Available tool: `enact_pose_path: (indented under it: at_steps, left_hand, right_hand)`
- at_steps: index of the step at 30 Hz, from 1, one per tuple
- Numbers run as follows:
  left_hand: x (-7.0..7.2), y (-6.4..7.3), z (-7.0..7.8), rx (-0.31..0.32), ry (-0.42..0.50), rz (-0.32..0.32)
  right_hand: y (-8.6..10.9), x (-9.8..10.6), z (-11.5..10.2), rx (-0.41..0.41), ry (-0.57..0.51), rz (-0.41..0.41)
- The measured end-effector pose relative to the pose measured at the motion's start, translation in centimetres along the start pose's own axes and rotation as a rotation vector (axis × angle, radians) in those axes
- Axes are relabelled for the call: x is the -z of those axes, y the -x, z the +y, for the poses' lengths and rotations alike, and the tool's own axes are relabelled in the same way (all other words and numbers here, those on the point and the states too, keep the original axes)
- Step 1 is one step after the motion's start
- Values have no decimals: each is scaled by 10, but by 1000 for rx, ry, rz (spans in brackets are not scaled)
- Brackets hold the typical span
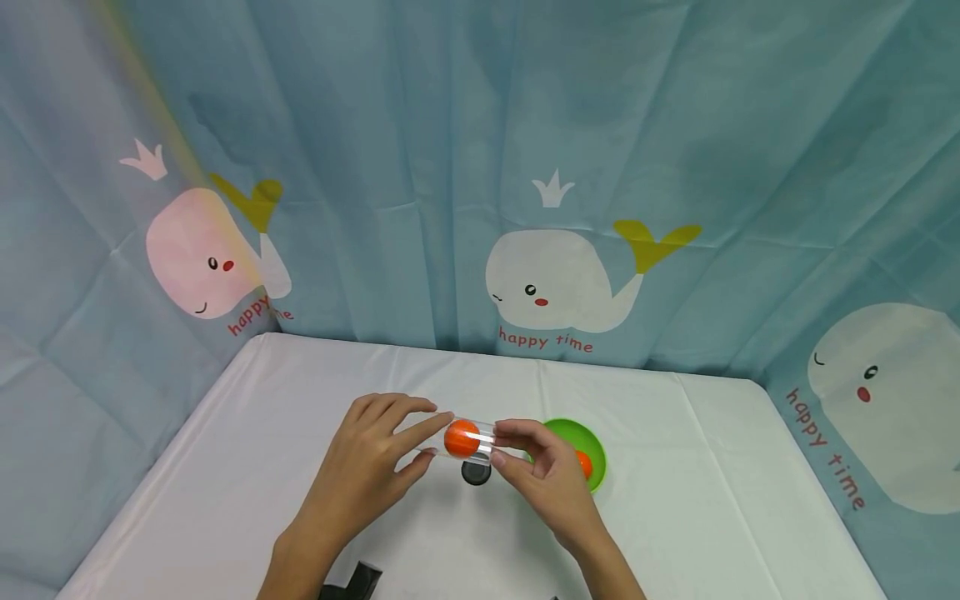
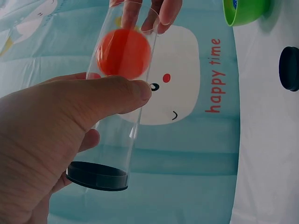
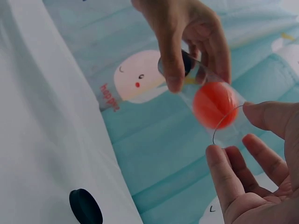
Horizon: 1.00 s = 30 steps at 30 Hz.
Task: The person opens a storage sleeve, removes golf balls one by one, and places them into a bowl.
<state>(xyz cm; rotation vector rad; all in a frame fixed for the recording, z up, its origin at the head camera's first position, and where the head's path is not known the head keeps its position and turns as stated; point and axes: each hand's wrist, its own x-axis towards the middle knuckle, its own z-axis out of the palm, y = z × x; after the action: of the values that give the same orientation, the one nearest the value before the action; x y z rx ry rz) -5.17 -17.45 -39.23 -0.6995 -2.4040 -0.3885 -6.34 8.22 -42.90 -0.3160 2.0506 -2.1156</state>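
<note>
My left hand (image 1: pixel 360 458) grips a clear plastic tube (image 2: pixel 114 140), its thumb along the side of the wall. An orange ball (image 1: pixel 461 438) sits inside the tube, toward the right-hand end. Black plastic closes the other end as a cap (image 2: pixel 98 176), near the left palm. With thumb and fingertips, my right hand (image 1: pixel 551 479) pinches the uncapped rim. The tube is held up over the table, lying nearly level in the head view. A loose black cap (image 3: pixel 86 206) lies on the white cloth beneath it.
Partly behind the right hand stands a green bowl (image 1: pixel 572 430) with another orange ball (image 1: pixel 584 464) in it. Something blue (image 2: pixel 235 4) shows at the bowl's edge. A black object (image 1: pixel 362 581) lies by the left forearm. Blue whale-print curtains (image 1: pixel 375 167) surround the white table (image 1: pixel 675 500).
</note>
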Motion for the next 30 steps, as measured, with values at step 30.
enact_pose_path:
  at_steps: [30]
  left_hand:
    - [2,1,-3,6,11,16]
  right_hand:
    - [3,3,-4,20,-38,24]
